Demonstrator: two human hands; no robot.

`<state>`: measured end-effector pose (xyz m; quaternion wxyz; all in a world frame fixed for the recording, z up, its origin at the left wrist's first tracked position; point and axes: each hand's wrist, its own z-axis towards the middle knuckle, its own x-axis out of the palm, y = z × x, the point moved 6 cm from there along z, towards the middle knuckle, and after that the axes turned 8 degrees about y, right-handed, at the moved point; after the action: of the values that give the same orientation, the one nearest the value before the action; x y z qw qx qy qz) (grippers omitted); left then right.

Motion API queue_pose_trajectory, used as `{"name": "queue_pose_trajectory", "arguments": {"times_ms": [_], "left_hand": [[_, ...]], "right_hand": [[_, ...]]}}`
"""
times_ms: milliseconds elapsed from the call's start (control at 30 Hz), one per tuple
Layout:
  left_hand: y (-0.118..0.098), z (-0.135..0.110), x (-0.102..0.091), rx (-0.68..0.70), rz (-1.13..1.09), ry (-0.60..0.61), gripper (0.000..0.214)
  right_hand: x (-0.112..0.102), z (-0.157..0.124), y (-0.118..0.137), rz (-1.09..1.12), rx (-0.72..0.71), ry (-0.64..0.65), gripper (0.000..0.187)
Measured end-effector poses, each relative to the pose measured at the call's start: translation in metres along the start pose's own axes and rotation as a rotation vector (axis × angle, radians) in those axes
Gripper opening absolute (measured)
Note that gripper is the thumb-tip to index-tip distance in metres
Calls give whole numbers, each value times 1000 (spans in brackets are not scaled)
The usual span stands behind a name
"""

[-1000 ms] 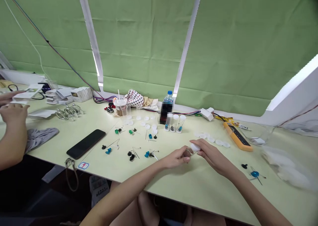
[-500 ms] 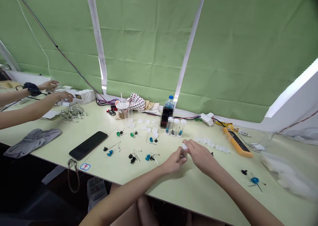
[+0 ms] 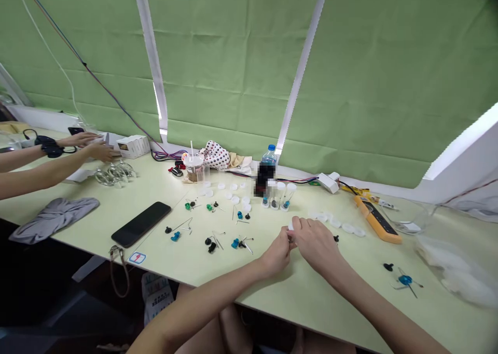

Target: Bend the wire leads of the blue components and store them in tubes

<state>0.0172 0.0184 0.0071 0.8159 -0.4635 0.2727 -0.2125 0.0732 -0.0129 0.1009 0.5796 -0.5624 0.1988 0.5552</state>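
Note:
Over the near middle of the table, my left hand (image 3: 277, 252) is closed around a small clear tube, which the fingers almost wholly hide. My right hand (image 3: 317, 242) meets it from the right, fingers closed on the tube's white cap (image 3: 291, 227). Behind them stand several capped clear tubes (image 3: 287, 201) with small blue and dark parts inside. Left of my hands lie small groups of parts: blue pieces (image 3: 235, 243), black pieces (image 3: 211, 247), green pieces (image 3: 210, 207) and thin bent metal pins (image 3: 218, 241). Loose white caps (image 3: 346, 228) lie beyond my right hand.
On the right are an orange multimeter (image 3: 377, 220), a clear plastic bag (image 3: 447, 271) and another blue part (image 3: 405, 280). A black phone (image 3: 141, 224), drink cup (image 3: 193, 168) and water bottle (image 3: 269, 157) stand or lie farther left. Another person's hands (image 3: 99, 150) work at the far left.
My hands have drawn closer together around the tube, and my right fingers have curled further over the cap. The other person's hands have shifted slightly. The view has moved a little.

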Motion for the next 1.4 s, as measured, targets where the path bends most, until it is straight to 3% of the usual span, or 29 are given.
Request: {"name": "queue_pose_trajectory", "arguments": {"times_ms": [100,167,233,300,400,533,667,800,933,1033,1100,1267,1400], "left_hand": [[-5,1,-3,23,104,-39,31],[-5,4,-9,-14,138,-66,27],[-3,6,-19,-111,128,-107,24],[-2,8,-32,-202,99,-164,29],[-17,7,-56,-170,42,-270,56],[-45,-1,-93,-106,37,-395,59],[-62,-8,-127,-61,56,-463,53],[-70,0,-146,-5,114,-504,53],[-77,23,-152,12,335,-535,53],[-82,50,-149,71,435,-501,51],[-82,71,-144,120,477,-454,49],[-64,114,-128,50,621,-318,48],[-47,124,-120,-16,832,-290,43]], "right_hand": [[1,-1,-2,11,143,-10,22],[6,8,-11,114,128,31,24],[10,27,-25,277,55,70,29],[8,53,-45,369,30,-28,29],[14,94,-68,341,72,-152,24],[44,133,-64,341,11,-63,37],[62,140,-55,378,-19,-53,32],[54,125,-59,426,-51,-75,31],[37,97,-92,666,34,-203,34],[45,80,-118,810,134,-152,35],[56,73,-129,771,220,-112,34],[82,76,-122,563,324,9,33],[94,89,-111,573,326,35,33]]}}
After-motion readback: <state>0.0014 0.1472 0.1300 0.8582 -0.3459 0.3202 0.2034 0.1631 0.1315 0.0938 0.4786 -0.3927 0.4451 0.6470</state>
